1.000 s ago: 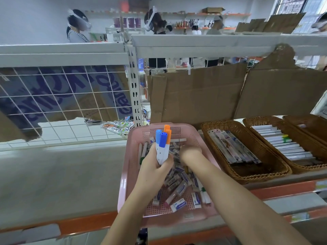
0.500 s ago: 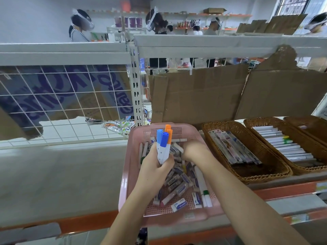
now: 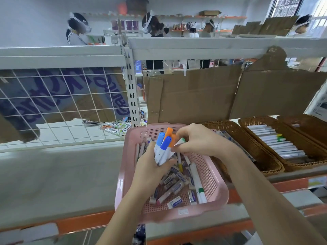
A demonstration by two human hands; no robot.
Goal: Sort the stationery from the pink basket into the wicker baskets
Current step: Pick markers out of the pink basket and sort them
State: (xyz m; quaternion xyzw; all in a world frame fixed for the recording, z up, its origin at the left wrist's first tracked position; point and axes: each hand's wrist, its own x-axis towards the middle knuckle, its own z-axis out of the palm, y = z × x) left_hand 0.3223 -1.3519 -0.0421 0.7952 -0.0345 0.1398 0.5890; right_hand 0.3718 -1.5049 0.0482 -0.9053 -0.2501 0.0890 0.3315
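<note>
A grey shelf (image 3: 53, 183) with an orange front edge carried everything. The pink basket (image 3: 215, 189) sat near the middle of the front edge, its near rim overhanging that edge. Just to its right stood a wicker basket (image 3: 235, 131) holding flat packets, and beside that a second wicker basket (image 3: 292, 164) filled with white pens lying side by side. A third wicker basket (image 3: 307, 124) sat toward the shelf's right back corner. Behind the pink basket, by the white upright, lay some printed packets (image 3: 116, 127). Cardboard sheets (image 3: 191, 96) stood along the back edge.

Head view, close, looking forward-down over pink basket (image 3: 215, 184).
</note>
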